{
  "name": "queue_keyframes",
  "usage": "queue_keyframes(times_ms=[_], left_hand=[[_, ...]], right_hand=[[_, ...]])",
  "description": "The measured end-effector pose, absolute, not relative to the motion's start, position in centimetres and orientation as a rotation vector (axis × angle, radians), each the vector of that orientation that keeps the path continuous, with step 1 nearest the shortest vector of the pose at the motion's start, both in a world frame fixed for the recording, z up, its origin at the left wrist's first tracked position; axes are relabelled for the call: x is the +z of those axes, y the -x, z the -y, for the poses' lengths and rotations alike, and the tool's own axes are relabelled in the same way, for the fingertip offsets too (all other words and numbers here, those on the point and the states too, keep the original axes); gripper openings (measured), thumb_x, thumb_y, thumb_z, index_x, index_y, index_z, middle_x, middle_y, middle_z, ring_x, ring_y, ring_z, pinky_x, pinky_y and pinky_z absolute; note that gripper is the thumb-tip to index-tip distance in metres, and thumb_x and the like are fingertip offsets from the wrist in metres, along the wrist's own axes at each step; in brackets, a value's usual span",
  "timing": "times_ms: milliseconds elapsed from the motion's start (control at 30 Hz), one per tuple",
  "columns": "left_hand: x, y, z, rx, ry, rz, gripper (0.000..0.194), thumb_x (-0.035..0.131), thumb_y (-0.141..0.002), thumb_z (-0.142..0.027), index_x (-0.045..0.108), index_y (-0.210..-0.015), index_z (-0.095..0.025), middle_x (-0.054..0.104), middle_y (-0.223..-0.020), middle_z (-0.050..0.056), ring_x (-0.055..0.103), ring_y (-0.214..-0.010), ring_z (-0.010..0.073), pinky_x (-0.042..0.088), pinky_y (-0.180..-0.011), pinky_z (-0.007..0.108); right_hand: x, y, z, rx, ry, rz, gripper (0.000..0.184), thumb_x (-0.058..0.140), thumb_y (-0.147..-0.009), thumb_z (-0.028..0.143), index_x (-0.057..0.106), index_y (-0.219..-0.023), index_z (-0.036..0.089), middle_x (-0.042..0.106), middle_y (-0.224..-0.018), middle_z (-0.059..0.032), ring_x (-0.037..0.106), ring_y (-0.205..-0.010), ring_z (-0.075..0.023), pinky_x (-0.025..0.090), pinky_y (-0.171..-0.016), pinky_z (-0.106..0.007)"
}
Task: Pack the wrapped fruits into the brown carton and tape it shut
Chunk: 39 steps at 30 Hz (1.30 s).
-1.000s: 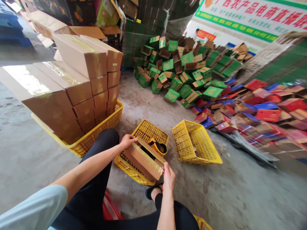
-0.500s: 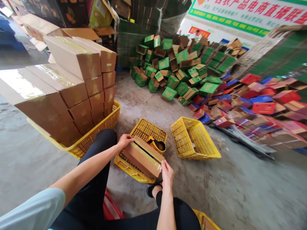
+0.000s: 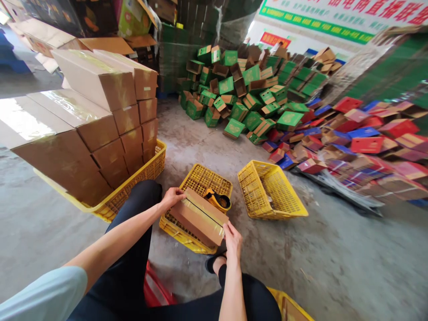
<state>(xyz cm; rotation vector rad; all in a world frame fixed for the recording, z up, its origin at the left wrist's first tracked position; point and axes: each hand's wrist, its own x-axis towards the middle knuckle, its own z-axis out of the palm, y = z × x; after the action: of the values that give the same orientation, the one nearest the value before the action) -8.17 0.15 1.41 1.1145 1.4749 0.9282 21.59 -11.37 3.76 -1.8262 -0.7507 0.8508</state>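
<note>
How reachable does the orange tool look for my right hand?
Probably yes: the orange tool sits on the crate just past the box, its top uncovered, though your right hand must first leave the box's end.

A long brown cardboard box [image 3: 199,217] lies on a yellow crate [image 3: 207,175], flaps nearly meeting.

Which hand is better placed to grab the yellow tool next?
Probably the right hand: at one end of the carton, it looks closer to the yellow tool. The left hand, at the opposite end, looks farther off. Both are on the carton, so either would have to let go.
</note>
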Motion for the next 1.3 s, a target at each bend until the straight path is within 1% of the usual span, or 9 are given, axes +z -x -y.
queue_keyframes(times_ms=[267, 400, 567, 733, 967, 1067, 1167, 1233, 1300], left_hand=[[0.0, 8.0, -0.6, 0.925, -1.152, -1.538, 0.024, 0.086, -0.068, -0.030, 0.074, -0.082, -0.015, 0.075, -0.083, 0.007, 0.070, -0.081, 0.0213, 0.050, -0.074, 0.028], [-0.3, 8.0, -0.6, 0.908, -1.179, -1.568, 0.021, 0.085, -0.071, -0.025, 0.074, -0.085, -0.014, 0.075, -0.085, 0.007, 0.070, -0.079, 0.0200, 0.049, -0.072, 0.026], [-0.1, 7.8, -0.6, 0.866, -1.238, -1.607, 0.016, 0.082, -0.075, -0.020, 0.074, -0.087, -0.014, 0.076, -0.085, 0.006, 0.070, -0.080, 0.0189, 0.048, -0.070, 0.024], [0.1, 7.6, -0.5, 0.836, -1.334, -1.660, 0.020, 0.079, -0.077, -0.015, 0.074, -0.096, -0.014, 0.076, -0.090, 0.006, 0.070, -0.084, 0.0189, 0.049, -0.075, 0.025], [0.0, 7.3, -0.6, 0.796, -1.460, -1.712, 0.023, 0.075, -0.077, -0.015, 0.073, -0.100, -0.013, 0.073, -0.090, 0.006, 0.067, -0.085, 0.0197, 0.048, -0.077, 0.027], [-0.2, 7.1, -0.7, 0.785, -1.494, -1.731, 0.023, 0.074, -0.077, -0.015, 0.073, -0.100, -0.014, 0.071, -0.091, 0.006, 0.066, -0.087, 0.0205, 0.048, -0.080, 0.028], [-0.4, 6.8, -0.7, 0.784, -1.518, -1.742, 0.022, 0.072, -0.077, -0.014, 0.072, -0.100, -0.014, 0.070, -0.094, 0.006, 0.065, -0.089, 0.0216, 0.049, -0.083, 0.030], [-0.4, 6.7, -0.6, 0.791, -1.530, -1.743, 0.023, 0.071, -0.078, -0.014, 0.072, -0.100, -0.014, 0.069, -0.096, 0.007, 0.065, -0.092, 0.0231, 0.050, -0.087, 0.032], [-0.3, 6.7, -0.4, 0.808, -1.541, -1.733, 0.025, 0.069, -0.078, -0.014, 0.072, -0.103, -0.014, 0.068, -0.102, 0.009, 0.066, -0.098, 0.0249, 0.050, -0.091, 0.034]], right_hand=[[3.6, -21.5, 11.2, 0.847, 1.859, 0.765, 0.057, 0.080, -0.069, 0.046, 0.082, -0.118, 0.016, 0.084, -0.100, -0.0097, 0.075, -0.105, -0.0337, 0.060, -0.080, -0.034], [3.8, -21.4, 11.3, 0.835, 1.856, 0.823, 0.057, 0.078, -0.070, 0.048, 0.082, -0.117, 0.015, 0.084, -0.102, -0.0109, 0.076, -0.100, -0.0320, 0.058, -0.078, -0.032], [3.8, -21.7, 11.1, 0.731, 2.034, 0.991, 0.063, 0.069, -0.076, 0.055, 0.080, -0.120, 0.011, 0.083, -0.105, -0.0140, 0.074, -0.099, -0.0311, 0.055, -0.078, -0.031], [3.5, -22.0, 10.9, 0.617, 2.201, 1.197, 0.063, 0.057, -0.084, 0.058, 0.080, -0.122, 0.015, 0.083, -0.101, -0.0130, 0.073, -0.098, -0.0310, 0.052, -0.080, -0.031], [2.4, -22.6, 10.6, 0.517, 2.268, 1.223, 0.063, 0.060, -0.082, 0.060, 0.081, -0.120, 0.013, 0.081, -0.093, -0.0138, 0.072, -0.093, -0.0310, 0.052, -0.082, -0.035], [1.8, -22.8, 10.4, 0.504, 2.272, 1.221, 0.062, 0.062, -0.081, 0.054, 0.078, -0.125, 0.013, 0.081, -0.094, -0.0135, 0.071, -0.098, -0.0321, 0.052, -0.088, -0.037], [1.4, -22.9, 10.2, 0.491, 2.275, 1.211, 0.065, 0.066, -0.077, 0.049, 0.076, -0.128, 0.008, 0.080, -0.100, -0.0174, 0.069, -0.107, -0.0345, 0.051, -0.094, -0.038], [1.2, -23.0, 10.1, 0.488, 2.275, 1.197, 0.067, 0.068, -0.075, 0.048, 0.076, -0.127, 0.006, 0.079, -0.102, -0.0198, 0.070, -0.108, -0.0352, 0.052, -0.093, -0.039], [1.0, -23.1, 10.0, 0.502, 2.264, 1.187, 0.064, 0.068, -0.075, 0.048, 0.077, -0.124, 0.008, 0.080, -0.101, -0.0187, 0.072, -0.103, -0.0342, 0.053, -0.089, -0.038]])
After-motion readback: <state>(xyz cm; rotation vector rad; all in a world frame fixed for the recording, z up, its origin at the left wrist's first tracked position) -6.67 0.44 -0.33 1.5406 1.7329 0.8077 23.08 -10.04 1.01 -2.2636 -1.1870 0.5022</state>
